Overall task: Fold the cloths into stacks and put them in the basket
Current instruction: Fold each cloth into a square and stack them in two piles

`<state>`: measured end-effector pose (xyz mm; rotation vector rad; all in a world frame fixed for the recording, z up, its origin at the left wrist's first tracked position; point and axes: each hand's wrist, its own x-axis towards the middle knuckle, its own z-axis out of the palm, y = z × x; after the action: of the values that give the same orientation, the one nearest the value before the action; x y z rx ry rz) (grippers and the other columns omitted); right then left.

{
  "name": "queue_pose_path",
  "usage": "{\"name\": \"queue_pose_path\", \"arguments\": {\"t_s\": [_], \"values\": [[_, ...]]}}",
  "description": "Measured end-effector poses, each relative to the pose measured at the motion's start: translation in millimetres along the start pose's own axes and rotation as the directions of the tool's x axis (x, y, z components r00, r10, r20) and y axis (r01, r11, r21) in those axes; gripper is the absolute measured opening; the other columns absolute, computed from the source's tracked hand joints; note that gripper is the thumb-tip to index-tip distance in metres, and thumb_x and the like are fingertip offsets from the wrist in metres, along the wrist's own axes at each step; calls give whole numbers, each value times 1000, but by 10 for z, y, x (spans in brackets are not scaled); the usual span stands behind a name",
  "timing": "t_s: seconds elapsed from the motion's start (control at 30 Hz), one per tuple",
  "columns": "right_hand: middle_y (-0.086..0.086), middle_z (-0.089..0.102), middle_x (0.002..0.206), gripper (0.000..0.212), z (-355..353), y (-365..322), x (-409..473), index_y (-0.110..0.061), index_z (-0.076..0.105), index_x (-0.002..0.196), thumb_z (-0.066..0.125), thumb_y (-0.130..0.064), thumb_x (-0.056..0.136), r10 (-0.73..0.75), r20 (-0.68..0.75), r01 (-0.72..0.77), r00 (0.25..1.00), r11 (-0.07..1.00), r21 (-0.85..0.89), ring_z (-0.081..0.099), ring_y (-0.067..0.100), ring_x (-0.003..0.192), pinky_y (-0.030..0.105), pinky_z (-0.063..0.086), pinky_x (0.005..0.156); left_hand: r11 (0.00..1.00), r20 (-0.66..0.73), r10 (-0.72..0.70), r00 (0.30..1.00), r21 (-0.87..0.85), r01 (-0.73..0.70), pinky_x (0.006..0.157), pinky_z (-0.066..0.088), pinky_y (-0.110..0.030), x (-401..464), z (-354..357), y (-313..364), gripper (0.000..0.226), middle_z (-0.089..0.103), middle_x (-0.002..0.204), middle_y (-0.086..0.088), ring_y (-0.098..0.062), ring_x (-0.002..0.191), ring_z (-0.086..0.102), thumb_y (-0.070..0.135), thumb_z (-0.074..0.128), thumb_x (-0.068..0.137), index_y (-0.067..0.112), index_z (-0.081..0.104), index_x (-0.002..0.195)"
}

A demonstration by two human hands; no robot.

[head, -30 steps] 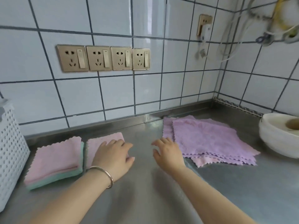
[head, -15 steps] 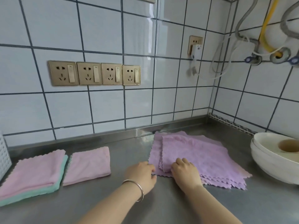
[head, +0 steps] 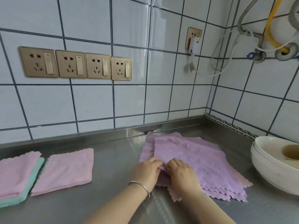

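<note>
From where I sit, the job looks partly done. At eight o'clock on the steel surface [head: 113,159] lies a folded pink cloth [head: 64,170], and just beside it, at nine o'clock at the frame's edge, a folded stack [head: 17,173] of pink over green. Neither has gone into the basket, which I cannot see in this view.

What is left is the loose purple pile [head: 202,167] at about five o'clock from the centre, several unfolded cloths lying flat and askew on one another, with a pinkish one peeking out beneath. My left hand [head: 145,172] and right hand [head: 182,173] meet at the near-left corner of the pile, fingers curled on the edge of the top cloth; I judge both are pinching it to peel it off, though how many layers they hold I cannot tell.

Around: white stacked bowls [head: 275,165] at three o'clock, close to the pile's right side, which could get nudged if a cloth is swung wide. Sockets [head: 76,64], a plugged adapter [head: 195,44] and hoses [head: 252,29] sit on the tiled wall, well clear of the work.
</note>
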<state>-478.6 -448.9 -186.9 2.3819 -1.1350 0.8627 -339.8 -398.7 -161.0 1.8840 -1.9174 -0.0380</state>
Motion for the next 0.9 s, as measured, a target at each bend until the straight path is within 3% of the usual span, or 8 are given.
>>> {"name": "queue_pose_path", "arguments": {"t_s": [0.13,0.23,0.37,0.47,0.57,0.67,0.77,0.9], "values": [[-8,50,53,20,8,104,6,-21,52,58,39,-28,72,24,13,-24,1000,1000,2,51,13,44,18,21,46,982,85,4,996,-188,12,75,48,-29,85,-76,21,29,71,90,2,-16,83,65,41,44,92,25,68,93],[-8,54,56,27,27,112,-23,-21,55,60,39,-31,80,37,70,-43,997,995,90,53,15,48,21,28,43,976,177,-44,983,-200,79,70,49,-30,113,-138,4,30,59,55,1,-17,63,59,37,44,92,21,61,73],[-9,55,55,28,-71,-20,14,-23,58,58,46,-43,73,106,104,-110,989,993,34,53,14,51,26,36,44,960,145,-114,983,-239,147,59,38,-30,182,-190,-51,32,54,60,-8,-21,57,51,26,46,91,16,53,61],[-4,54,49,19,-227,44,123,-17,58,50,64,-24,67,218,99,-215,971,976,-41,54,22,44,26,28,41,879,110,-173,979,-430,204,52,40,-25,213,-310,-16,26,56,54,2,-4,40,56,28,43,95,23,55,73],[2,59,50,27,-485,298,162,-14,58,53,80,-1,48,324,145,-305,935,942,-138,56,29,47,26,30,46,705,-14,-314,949,-673,223,57,47,-27,290,-516,4,20,67,73,-1,-5,53,66,27,41,97,26,57,83],[13,69,67,13,-985,462,280,-7,66,77,70,2,69,422,45,-416,905,903,-106,63,36,60,29,29,54,632,-178,-409,895,-763,137,54,48,-28,332,-917,-31,29,68,68,2,-7,53,68,23,41,97,24,55,73],[18,71,75,14,-1453,380,511,-4,60,95,63,-3,81,311,-120,-316,943,948,-31,63,40,55,29,33,51,579,-271,-439,857,-815,39,42,45,-20,211,-1483,-112,32,61,44,10,3,39,60,20,41,98,23,52,68],[15,68,91,15,-1788,-28,811,-2,55,96,60,-9,84,111,-101,-106,989,993,59,63,39,61,32,36,52,657,-329,-454,828,-752,62,48,52,-12,-183,-2132,-429,28,65,66,3,3,45,63,23,42,98,27,53,73]]}}
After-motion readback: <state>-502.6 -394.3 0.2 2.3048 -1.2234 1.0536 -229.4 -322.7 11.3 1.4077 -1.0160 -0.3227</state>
